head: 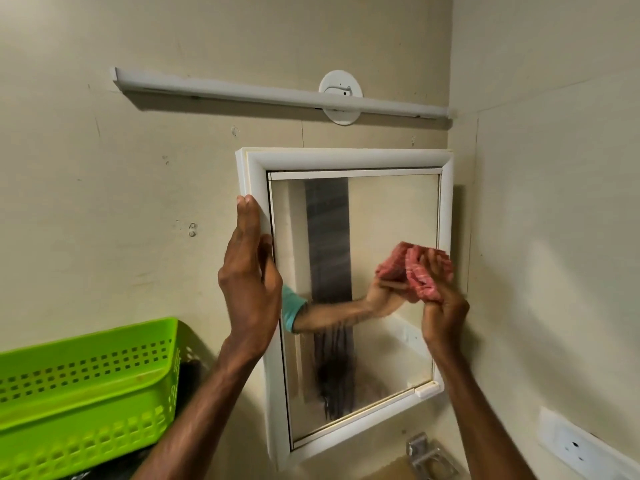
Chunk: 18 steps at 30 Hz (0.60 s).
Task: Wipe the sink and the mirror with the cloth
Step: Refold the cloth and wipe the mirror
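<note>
- At the mirror [356,289]: right hand [441,306] grips the bunched cloth [420,275] against the glass, right side.
- Left hand [251,271] lies flat and open, bracing the frame.
- Streaks show mid-glass, so the mirror looks part done; sink is out of view, state unknown.

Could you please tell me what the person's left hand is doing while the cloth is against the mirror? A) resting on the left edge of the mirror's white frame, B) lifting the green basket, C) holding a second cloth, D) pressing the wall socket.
A: the left hand lies flat against the left side of the mirror frame, while the right hand presses the pink cloth to the glass.
</note>
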Each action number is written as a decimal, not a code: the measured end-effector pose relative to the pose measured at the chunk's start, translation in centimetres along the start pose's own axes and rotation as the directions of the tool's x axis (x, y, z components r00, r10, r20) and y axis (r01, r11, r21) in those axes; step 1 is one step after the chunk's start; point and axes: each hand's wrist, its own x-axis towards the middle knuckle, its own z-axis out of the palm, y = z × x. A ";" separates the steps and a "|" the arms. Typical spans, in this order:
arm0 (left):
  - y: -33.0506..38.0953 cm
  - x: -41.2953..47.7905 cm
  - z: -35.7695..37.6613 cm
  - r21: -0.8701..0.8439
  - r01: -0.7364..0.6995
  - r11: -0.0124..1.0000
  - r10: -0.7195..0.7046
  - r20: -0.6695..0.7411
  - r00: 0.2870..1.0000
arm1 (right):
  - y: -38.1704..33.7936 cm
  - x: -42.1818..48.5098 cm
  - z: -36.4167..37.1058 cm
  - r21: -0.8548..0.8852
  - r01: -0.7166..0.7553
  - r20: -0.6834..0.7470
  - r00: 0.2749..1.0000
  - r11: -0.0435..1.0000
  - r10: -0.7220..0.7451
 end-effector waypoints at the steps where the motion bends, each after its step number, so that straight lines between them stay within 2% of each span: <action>1: 0.0 0.0 0.1 -0.015 0.012 1.000 -0.012 0.000 1.000 | 0.1 0.1 0.0 0.003 -0.024 -0.041 0.999 1.000 0.024; 3: 0.1 -0.1 0.2 -0.037 0.022 0.999 -0.022 -0.003 1.000 | -0.2 -1.0 1.1 -0.038 -0.041 -0.050 0.998 0.998 0.039; 5: 0.1 -0.1 0.1 -0.046 0.024 0.999 -0.024 -0.005 1.000 | -0.9 -3.6 3.1 -0.063 -0.026 0.006 1.000 0.998 0.027; 7: 0.1 0.0 0.0 -0.040 0.029 0.999 -0.029 -0.003 1.000 | -2.1 -6.9 5.3 -0.080 0.094 0.115 0.990 0.992 -0.084; 8: 0.2 0.0 -0.1 -0.041 0.026 0.999 -0.026 0.005 1.000 | -3.0 -8.4 6.4 -0.084 0.197 0.186 0.966 0.977 -0.179; 10: 0.2 0.1 -0.4 -0.038 0.006 0.999 -0.004 0.039 0.999 | -4.5 -11.2 8.5 -0.019 0.388 0.353 0.865 0.922 -0.357; 11: 0.2 0.0 -0.7 -0.033 -0.002 0.999 0.004 0.058 0.998 | -5.1 -12.0 9.3 0.022 0.452 0.415 0.807 0.892 -0.419; 13: 0.1 -0.5 -1.3 -0.037 0.003 0.999 0.000 0.092 0.996 | -5.4 -12.3 9.6 0.058 0.506 0.492 0.735 0.860 -0.466; 16: 0.2 -1.8 -2.1 -0.053 0.012 0.999 -0.005 0.123 0.992 | -4.1 -9.6 7.6 -0.012 0.600 0.550 0.672 0.800 -0.496; 18: 0.2 -2.7 -2.4 -0.047 0.021 0.999 -0.014 0.142 0.990 | -2.6 -7.9 5.6 -0.075 0.593 0.536 0.702 0.802 -0.469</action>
